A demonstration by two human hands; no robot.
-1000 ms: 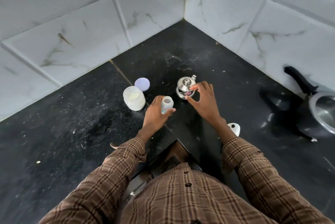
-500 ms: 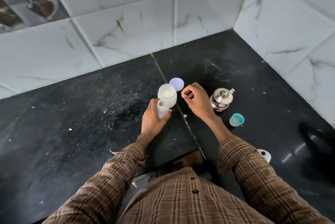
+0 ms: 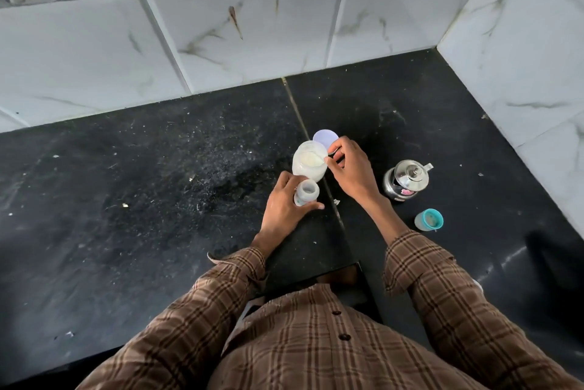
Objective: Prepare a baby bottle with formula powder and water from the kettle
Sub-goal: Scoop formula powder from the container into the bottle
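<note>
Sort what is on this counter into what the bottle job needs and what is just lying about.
Needed:
baby bottle, open, held by the left hand
formula jar, open, right hand at its rim
steel kettle
jar lid, behind the jar
teal bottle cap, probably the bottle's

Lying about:
white scraps on the black counter

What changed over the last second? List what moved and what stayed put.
The right hand left the kettle and moved left to the open formula jar, where its fingers now pinch something small at the rim; what it is cannot be told. The left hand kept gripping the baby bottle. Jar, its lid and kettle stayed on the counter; the camera panned.
</note>
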